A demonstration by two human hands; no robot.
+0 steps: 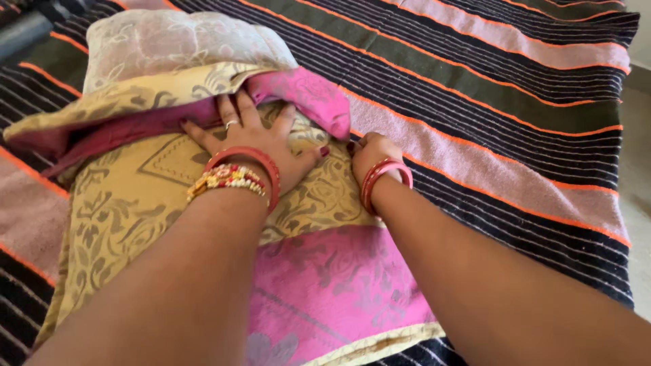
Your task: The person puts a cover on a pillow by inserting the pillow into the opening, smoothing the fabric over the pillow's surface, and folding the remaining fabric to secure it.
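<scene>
A bed (515, 88) filled the view, spread with a dark blanket striped in pink, olive and orange, with pale floor at the right edge. On it lay a gold-and-pink cushion cover (203, 203), partly pulled over a pale cushion (169, 41). The left hand (261, 146) pressed flat on the cover, fingers spread, holding nothing, while the right hand (373, 156) pinched its edge.

The left hand (254, 146) lies flat, fingers spread, on a gold-and-pink cushion cover (203, 224). The right hand (371, 154) grips the cover's edge, over a striped bedspread (508, 102).
</scene>
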